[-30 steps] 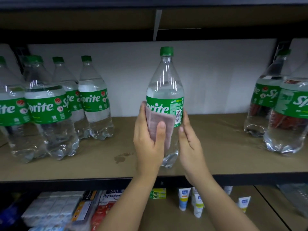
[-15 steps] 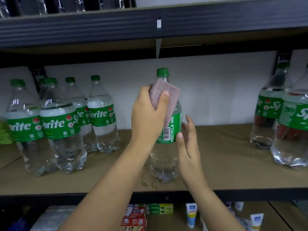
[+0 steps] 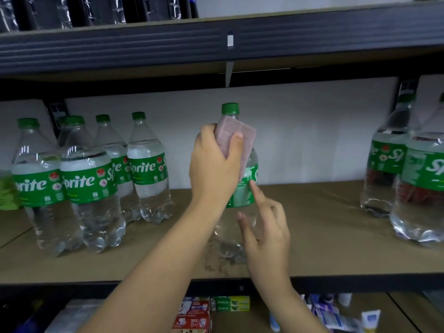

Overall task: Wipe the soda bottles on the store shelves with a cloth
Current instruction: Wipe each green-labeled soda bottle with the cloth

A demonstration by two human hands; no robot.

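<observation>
On the brown shelf (image 3: pixel 324 236) a soda bottle (image 3: pixel 242 188) stood upright between two groups of bottles. The left hand (image 3: pixel 213 164) gripped a pink cloth (image 3: pixel 236 140) against its neck — the right hand (image 3: pixel 266 234) touched its label, fingers loose.

The cloth (image 3: pixel 236 143) and left hand (image 3: pixel 213 164) hide the bottle's (image 3: pixel 242 193) shoulder.

Left hand (image 3: pixel 216 162) raised, fingers curled; right hand (image 3: pixel 266 227) loosely spread.

Shop: metal shelving (image 3: pixel 216 48) stocked with Sprite bottles (image 3: pixel 89 181), toothpaste boxes (image 3: pixel 192 316).
</observation>
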